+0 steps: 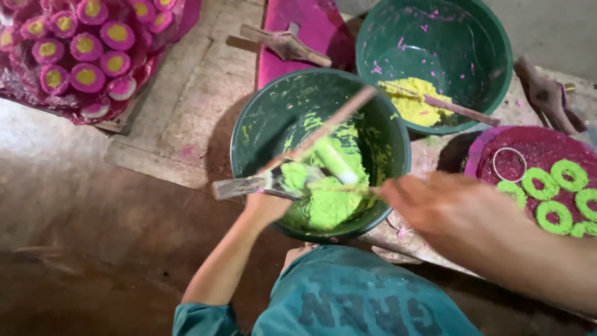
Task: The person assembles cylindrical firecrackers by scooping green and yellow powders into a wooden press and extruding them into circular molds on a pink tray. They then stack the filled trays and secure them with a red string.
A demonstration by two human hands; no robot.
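Two rows of pink discs with yellow centres (pixel 81 46) lie on foil far left, well clear of the work. Nearer, the left hand (pixel 264 202) closes around a paste-smeared flat metal tool (pixel 267 180) over the dark green plastic bowl of bright green paste (pixel 320 152). The right hand (pixel 435 202) blurs; its grip on a thin stick I cannot tell. Paste may drip past the rim onto the finished green rings (pixel 550 193) beside it.

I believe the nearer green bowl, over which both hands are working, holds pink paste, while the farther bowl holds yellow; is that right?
Not quite: the nearer green bowl holds green paste, not pink. The head view shows the left hand and right hand over it; the farther bowl does hold yellow paste.
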